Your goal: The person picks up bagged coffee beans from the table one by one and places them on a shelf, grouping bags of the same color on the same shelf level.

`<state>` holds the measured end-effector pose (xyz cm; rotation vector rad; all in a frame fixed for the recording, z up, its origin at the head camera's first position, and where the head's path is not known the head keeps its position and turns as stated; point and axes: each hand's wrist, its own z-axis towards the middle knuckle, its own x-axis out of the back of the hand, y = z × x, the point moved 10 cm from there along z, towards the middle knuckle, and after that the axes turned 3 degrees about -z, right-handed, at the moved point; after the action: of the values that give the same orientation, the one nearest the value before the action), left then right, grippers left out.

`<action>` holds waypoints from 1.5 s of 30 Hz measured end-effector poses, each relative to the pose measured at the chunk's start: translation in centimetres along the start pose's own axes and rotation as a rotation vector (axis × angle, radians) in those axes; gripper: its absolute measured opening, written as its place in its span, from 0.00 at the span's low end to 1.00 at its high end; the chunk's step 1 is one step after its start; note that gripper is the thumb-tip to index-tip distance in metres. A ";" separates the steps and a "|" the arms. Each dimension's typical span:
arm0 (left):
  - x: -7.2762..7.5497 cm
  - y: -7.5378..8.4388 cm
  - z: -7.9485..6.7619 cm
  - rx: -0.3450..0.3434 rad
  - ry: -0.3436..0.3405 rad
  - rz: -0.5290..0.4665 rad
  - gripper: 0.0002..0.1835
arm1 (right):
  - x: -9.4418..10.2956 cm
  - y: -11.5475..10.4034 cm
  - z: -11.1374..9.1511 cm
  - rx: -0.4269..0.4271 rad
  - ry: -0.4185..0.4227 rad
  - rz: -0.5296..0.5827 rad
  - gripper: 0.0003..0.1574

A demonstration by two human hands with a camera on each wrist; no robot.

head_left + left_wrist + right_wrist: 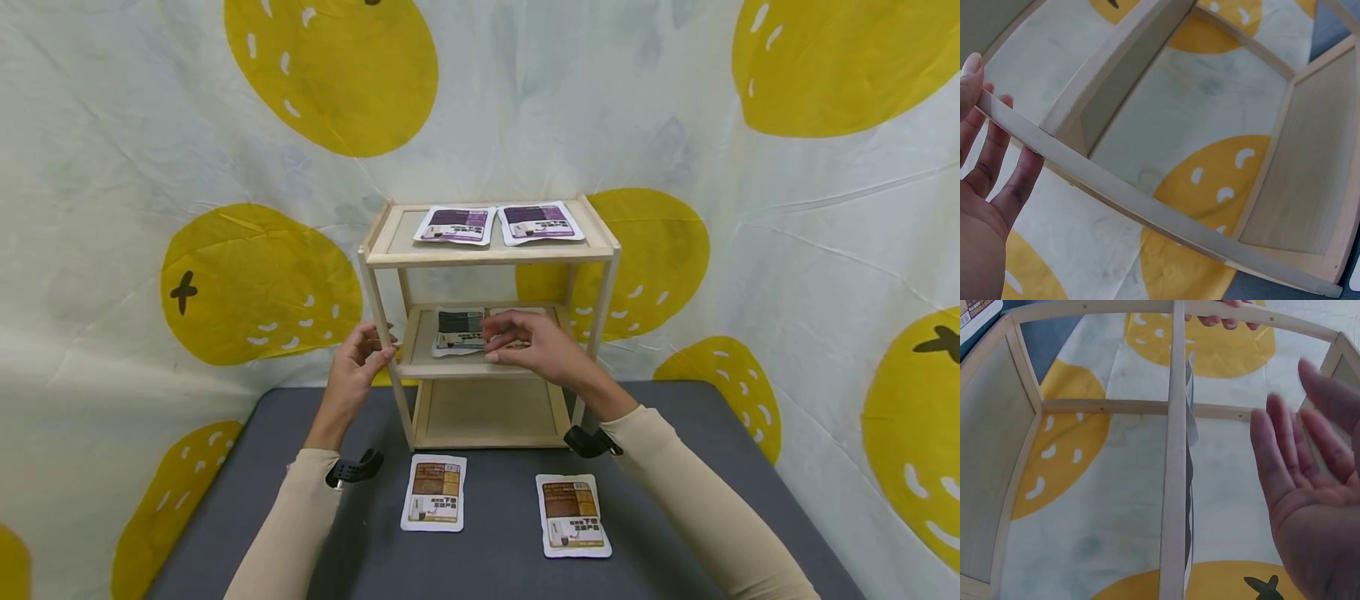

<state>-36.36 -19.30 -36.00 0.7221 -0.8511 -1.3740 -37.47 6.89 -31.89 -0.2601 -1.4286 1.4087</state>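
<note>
A light wooden three-tier rack [487,258] stands at the middle of the table's back. My left hand [354,367] holds its left front post, thumb on one side and fingers behind the post [1116,181]. In front of the middle shelf hovers my right hand [546,350], its fingers [1266,450] loosely extended and nothing in its grasp. Behind it on that shelf lie two flat white-edged pouches: the left pouch [460,333] has a dark green label, while the right one is mostly hidden by the hand.
Two purple-labelled pouches, a left one [455,225] and a right one [542,222], lie on the top shelf. On the dark table [495,575], before the rack, are two brown-labelled pouches, one left [433,493] and one right [573,517]. A fruit-patterned cloth [810,225] hangs behind.
</note>
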 end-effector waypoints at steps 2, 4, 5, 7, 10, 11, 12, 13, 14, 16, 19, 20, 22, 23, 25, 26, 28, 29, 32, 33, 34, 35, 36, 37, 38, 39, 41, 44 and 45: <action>0.1 -0.1 0.0 -0.001 0.002 0.006 0.18 | -0.4 -0.3 -0.6 0.015 -0.031 0.007 0.28; 0.1 -0.1 0.0 0.002 0.006 0.005 0.18 | -0.8 -0.6 -1.1 0.029 -0.064 0.003 0.29; 0.2 -0.2 0.0 0.005 0.009 0.006 0.18 | -1.0 -0.6 -1.3 0.031 -0.081 0.009 0.30; 0.2 -0.2 0.0 0.005 0.011 0.007 0.19 | -1.3 -0.6 -1.8 0.039 -0.114 0.030 0.30; 0.1 -0.2 0.0 0.000 0.011 0.011 0.19 | -1.7 -0.7 -2.5 0.060 -0.157 0.062 0.30; 0.1 -0.2 -0.1 -0.002 0.012 0.015 0.20 | -1.9 -0.6 -2.8 0.066 -0.169 0.071 0.30; 0.1 -0.2 -0.1 -0.004 0.011 0.016 0.20 | -2.0 -0.6 -3.1 0.073 -0.181 0.079 0.30; 0.1 -0.2 -0.1 -0.006 0.010 0.013 0.20 | -2.1 -0.5 -3.4 0.080 -0.190 0.082 0.30; 0.0 -0.2 -0.1 -0.005 0.011 0.012 0.20 | -2.1 -0.4 -3.7 0.084 -0.199 0.087 0.30; 0.0 -0.3 -0.1 -0.003 0.012 0.009 0.20 | -2.4 -0.1 -4.3 0.089 -0.219 0.111 0.31; -0.1 -0.3 -0.2 -0.001 0.014 -0.005 0.19 | -2.7 0.6 -5.1 0.095 -0.244 0.140 0.29; -0.1 -0.3 -0.2 0.001 0.016 -0.006 0.19 | -2.8 0.8 -5.5 0.097 -0.252 0.148 0.29; -0.1 -0.3 -0.1 0.001 0.017 -0.007 0.19 | -2.8 1.3 -6.0 0.100 -0.261 0.154 0.27; -0.1 -0.3 -0.1 0.002 0.017 -0.005 0.19 | -2.8 1.6 -6.4 0.097 -0.264 0.151 0.27; -0.1 -0.3 -0.1 0.003 0.018 0.002 0.19 | -2.8 2.3 -7.0 0.087 -0.263 0.138 0.27; -0.1 -0.3 -0.1 0.001 0.015 0.007 0.19 | -2.7 2.7 -7.3 0.078 -0.261 0.130 0.26; -0.2 -0.1 0.0 -0.004 0.011 0.017 0.19 | -2.6 3.7 -8.0 0.051 -0.253 0.115 0.27; -0.2 0.0 0.0 -0.005 0.008 0.021 0.19 | -2.6 4.2 -8.3 0.035 -0.250 0.107 0.27; -0.4 0.7 0.0 -0.002 0.003 0.026 0.19 | -2.7 5.7 -9.3 -0.012 -0.250 0.109 0.27; -0.4 0.9 -0.1 0.004 0.005 0.025 0.19 | -2.7 6.2 -9.6 -0.025 -0.249 0.109 0.27; -0.4 1.2 -0.1 0.011 0.008 0.019 0.19 | -2.8 6.7 -9.8 -0.036 -0.248 0.104 0.27; -0.5 1.5 -0.2 0.020 0.011 0.012 0.19 | -2.8 7.2 -10.1 -0.041 -0.248 0.104 0.27; -0.5 1.8 -0.3 0.024 0.013 0.010 0.18 | -2.9 7.7 -10.3 -0.046 -0.247 0.101 0.27; -0.6 2.1 -0.3 0.026 0.015 0.007 0.18 | -3.0 8.1 -10.5 -0.049 -0.247 0.093 0.27; -0.6 2.3 -0.4 0.028 0.016 0.002 0.18 | -3.0 8.6 -10.8 -0.048 -0.247 0.082 0.27; -0.6 2.3 -0.4 0.033 0.019 -0.004 0.18 | -3.1 9.0 -11.0 -0.048 -0.247 0.077 0.27; -0.6 2.4 -0.5 0.034 0.019 -0.004 0.19 | -3.3 9.8 -11.5 -0.053 -0.253 0.079 0.27; -0.5 2.3 -0.5 0.042 0.022 -0.003 0.19 | -3.8 11.0 -12.3 -0.078 -0.265 0.105 0.28; -0.4 2.1 -0.5 0.044 0.023 -0.005 0.19 | -4.0 11.4 -12.5 -0.092 -0.269 0.119 0.29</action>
<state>-34.84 -18.71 -34.49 0.7727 -0.8639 -1.3521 -31.89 14.45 -46.53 -0.2231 -1.7241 1.5196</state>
